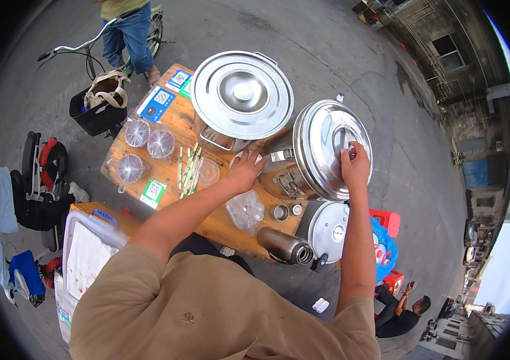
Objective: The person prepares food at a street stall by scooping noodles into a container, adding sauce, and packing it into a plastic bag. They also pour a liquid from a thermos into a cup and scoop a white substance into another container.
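Observation:
At the right of the table stands a tall steel pot with a shiny domed lid (321, 138). My right hand (357, 163) is closed round the knob at the lid's middle, and the lid sits on the pot. Over the table's middle, my left hand (245, 171) has its fingers apart at a white round item (238, 157), which it partly covers; whether it is a bowl or a cup I cannot make out. Left of this hand are a clear plastic lid (208, 173) and several wrapped straws (190, 169). A clear plastic bag (245, 211) lies below my wrist.
A second large lidded steel pot (241, 95) stands at the back. Nearer are a steel flask (285, 245), two small metal cups and a smaller lidded pot (327, 227). Several film-sealed cups (160, 144) stand left. Beyond the wooden table (177, 129), a person (127, 36) stands by a bicycle.

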Motion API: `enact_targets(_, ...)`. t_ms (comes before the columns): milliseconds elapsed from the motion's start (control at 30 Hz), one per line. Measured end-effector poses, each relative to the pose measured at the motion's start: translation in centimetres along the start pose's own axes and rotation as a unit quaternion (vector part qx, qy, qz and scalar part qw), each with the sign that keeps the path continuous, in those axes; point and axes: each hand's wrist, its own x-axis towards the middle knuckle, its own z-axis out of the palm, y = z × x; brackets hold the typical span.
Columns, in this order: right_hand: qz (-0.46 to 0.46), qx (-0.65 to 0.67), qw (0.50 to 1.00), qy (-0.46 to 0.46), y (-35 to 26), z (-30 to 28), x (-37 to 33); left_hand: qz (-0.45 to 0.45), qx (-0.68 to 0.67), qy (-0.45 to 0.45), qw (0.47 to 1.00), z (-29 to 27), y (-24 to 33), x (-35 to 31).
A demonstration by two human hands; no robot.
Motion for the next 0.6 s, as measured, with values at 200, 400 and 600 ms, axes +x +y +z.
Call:
enact_targets(200,0.101,0.031,0.994,-0.026,-0.3,0.0,2.2,-0.001,-0.082,0.030,0.996,-1.0,-0.9,0.3)
enact_targets(400,0.039,0.105,0.994,0.001,-6.3,-1.3,5.4,-0.012,-0.231,0.167,0.958,-2.9,-2.4,-4.2)
enact_targets(600,-0.140,0.163,0.975,-0.052,-16.7,3.4,8.4,-0.181,-0.566,0.241,0.767,-3.1,-4.0,-9.3)
